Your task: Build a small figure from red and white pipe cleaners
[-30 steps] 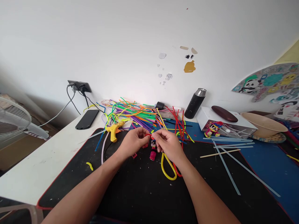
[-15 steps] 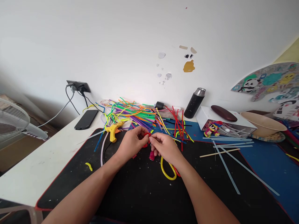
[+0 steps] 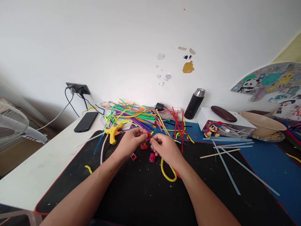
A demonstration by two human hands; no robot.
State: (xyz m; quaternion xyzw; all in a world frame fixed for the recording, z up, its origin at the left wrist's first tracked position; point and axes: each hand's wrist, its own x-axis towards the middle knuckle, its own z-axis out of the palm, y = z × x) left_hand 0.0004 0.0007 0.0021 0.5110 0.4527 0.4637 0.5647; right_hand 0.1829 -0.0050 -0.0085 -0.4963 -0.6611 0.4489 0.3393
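A short curled piece of red pipe cleaner (image 3: 149,135) spans the small gap between my hands over the black mat (image 3: 145,197). My left hand (image 3: 132,142) pinches it between thumb and fingers. At its other end, my right hand (image 3: 166,147) is closed, thumb against fingertips. More red material (image 3: 144,147) shows just under the left fingers. Below the right fingers is a small magenta piece (image 3: 152,157); whether it touches them I cannot tell. A small red clip (image 3: 133,157) lies by the left wrist. Beside the right wrist is a yellow loop (image 3: 168,175).
A yellow glue gun (image 3: 113,133) lies left of my hands, near a black phone (image 3: 86,121). Behind are heaped coloured pipe cleaners (image 3: 138,114) and a black thermos (image 3: 194,104). Translucent glue sticks (image 3: 227,168) and a small doll (image 3: 213,129) are on the right.
My hands have drawn slightly apart, and more of the red curl shows between them. The red clip by the left wrist is more visible. The camera view has shifted a little.
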